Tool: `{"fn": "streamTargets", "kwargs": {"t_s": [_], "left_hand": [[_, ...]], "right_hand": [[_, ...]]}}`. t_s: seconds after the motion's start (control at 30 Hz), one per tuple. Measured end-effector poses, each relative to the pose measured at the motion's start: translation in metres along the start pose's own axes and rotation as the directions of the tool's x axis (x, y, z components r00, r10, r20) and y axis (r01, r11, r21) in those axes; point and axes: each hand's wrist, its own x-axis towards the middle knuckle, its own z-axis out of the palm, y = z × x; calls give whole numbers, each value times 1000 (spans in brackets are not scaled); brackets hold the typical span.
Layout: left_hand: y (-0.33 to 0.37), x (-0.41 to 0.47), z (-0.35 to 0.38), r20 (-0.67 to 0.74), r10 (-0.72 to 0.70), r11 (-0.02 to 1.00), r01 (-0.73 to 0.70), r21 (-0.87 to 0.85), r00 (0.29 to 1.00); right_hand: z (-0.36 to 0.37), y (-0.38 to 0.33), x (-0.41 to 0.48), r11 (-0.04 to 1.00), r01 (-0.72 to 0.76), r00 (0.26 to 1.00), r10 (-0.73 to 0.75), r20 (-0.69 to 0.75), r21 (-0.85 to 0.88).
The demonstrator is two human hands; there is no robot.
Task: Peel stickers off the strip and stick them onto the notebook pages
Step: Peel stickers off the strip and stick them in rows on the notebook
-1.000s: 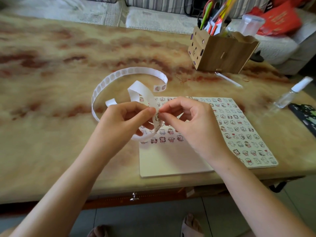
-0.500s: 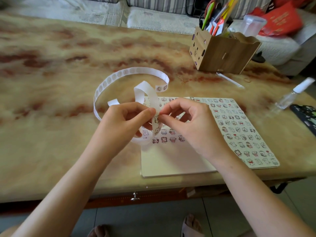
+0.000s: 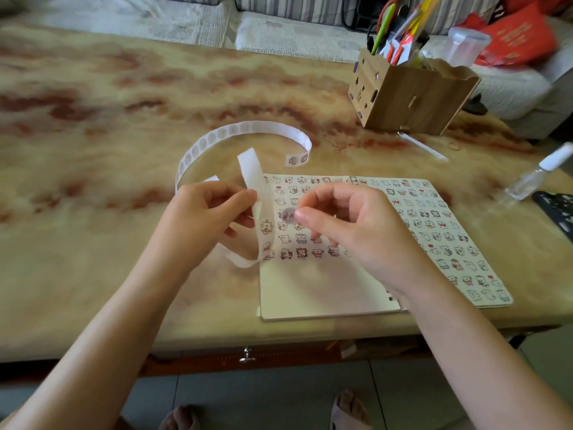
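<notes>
Left hand (image 3: 207, 221) grips strip (image 3: 263, 193) (curled, held section running near-far) | right hand (image 3: 350, 225) pinches sticker (image 3: 287, 215) above open notebook (image 3: 325, 293) | wooden organizer (image 3: 409, 97) on tabletop (image 3: 93, 181) holds pens (image 3: 384, 26).

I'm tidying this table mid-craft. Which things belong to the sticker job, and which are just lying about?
In use: sticker strip, peeled sticker, notebook.
Lying about: wooden pen holder, spray bottle, clear container, red bag.
</notes>
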Motion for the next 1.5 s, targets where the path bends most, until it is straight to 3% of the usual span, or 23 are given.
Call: {"fn": "streamTargets", "kwargs": {"t_s": [0.1,0.23,0.8,1.2,1.5], "left_hand": [[-2,3,-5,-34,6,998,-4,58,999],[-3,4,-6,-25,-9,998,11,57,1000],[-6,7,-7,-19,-14,997,15,71,1000],[-5,6,-6,-22,-15,996,17,87,1000],[-5,6,-7,-18,-12,995,14,95,1000]], "right_hand": [[1,4,-1,980,-197,967,199,161,-27],[11,12,0,960,-252,948,271,168,-126],[30,18,-2,955,-228,969,242,53,-192],[38,20,-8,915,-211,977,206,-50,-345],[38,18,-13,892,-152,987,159,-21,-425]]}}
